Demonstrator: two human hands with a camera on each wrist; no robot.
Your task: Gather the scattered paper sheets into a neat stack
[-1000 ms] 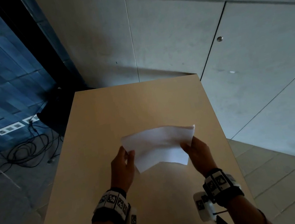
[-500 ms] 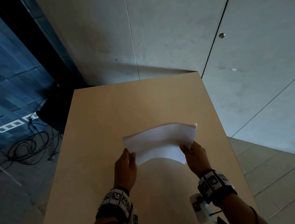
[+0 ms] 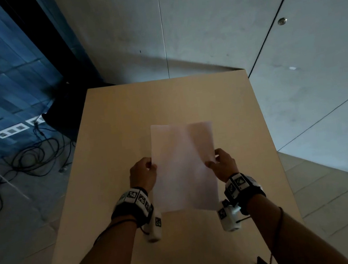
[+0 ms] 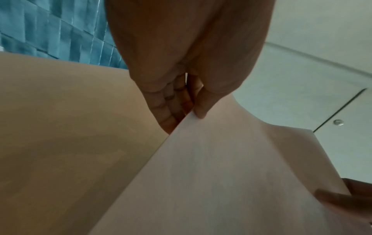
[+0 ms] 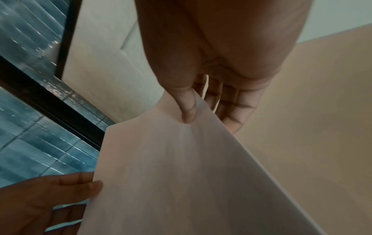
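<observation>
A stack of white paper sheets [image 3: 183, 165] is held above the middle of the light wooden table [image 3: 112, 121], its long side running away from me. My left hand [image 3: 144, 174] pinches the stack's left edge, thumb on top and fingers underneath, as the left wrist view shows on the paper [image 4: 231, 174]. My right hand [image 3: 220, 163] pinches the right edge the same way, its thumb pressing a dent into the top sheet [image 5: 181, 167]. The sheets look aligned, with a faint offset at the top edge. No loose sheets show on the table.
A grey concrete wall [image 3: 198, 19] rises behind the table's far edge. Left of the table, tangled black cables [image 3: 31, 158] lie on the floor by white floor sockets [image 3: 10, 131] and a dark box [image 3: 61, 115]. Tiled floor [image 3: 329, 189] lies to the right.
The paper has gone from drooping and folded towards me to a flat sheet stretched lengthwise away from me. Both hands keep their pinch on the side edges, now at mid-length.
</observation>
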